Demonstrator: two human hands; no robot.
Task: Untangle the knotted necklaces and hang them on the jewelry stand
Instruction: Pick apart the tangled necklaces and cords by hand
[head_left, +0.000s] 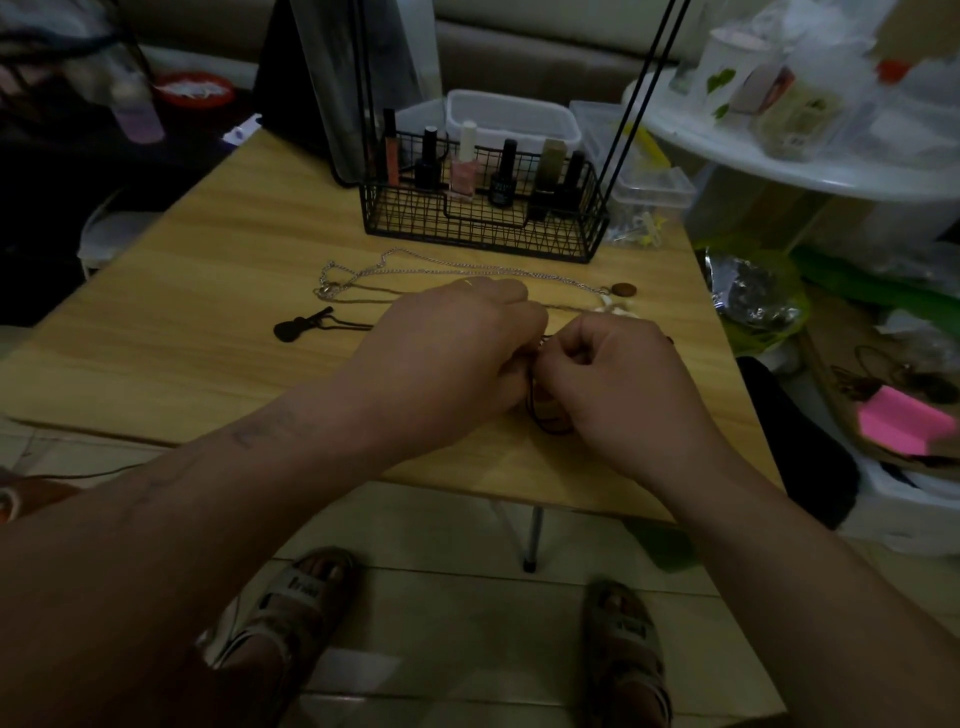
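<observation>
While they meet over the pale wooden bench (156, 353), the left hand (452, 358) and right hand (618, 384) each pinch the thin black cord necklace (545, 425) at its tangle. It looks light and limp, best held close to the knot. A fine silver chain necklace (441, 270), likely slippery, lies just beyond.
</observation>
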